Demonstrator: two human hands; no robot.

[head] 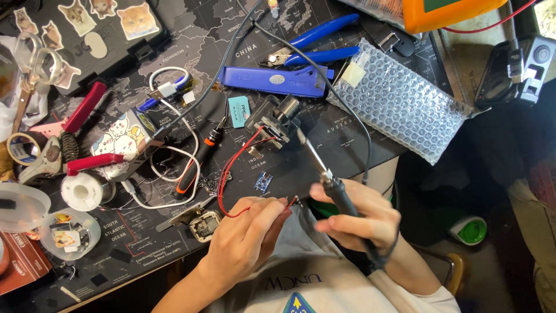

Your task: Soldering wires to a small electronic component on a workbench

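Soldering iron and red wire held over a crowded counter (pixel 341 150)
Left hand (pixel 246 240) pinches the red wire (pixel 231 171) at its near end; right hand (pixel 362 217) grips the soldering iron (pixel 324 171), tip touching the black component (pixel 272 122) beyond both hands. Risk: the tip may slip and scorch the wire. Counter edge lies under the hands; open room only right of the right hand

A clear bubble-wrap bag (pixel 399 104) lies at the right edge of the counter (pixel 324 156), with a small pale label (pixel 352 73) stuck at its left corner. A little teal card (pixel 238 111) lies near the middle. A small box with cartoon cats (pixel 124 139) stands left of it. A brown-red carton (pixel 20 261) sits at the lower left corner.
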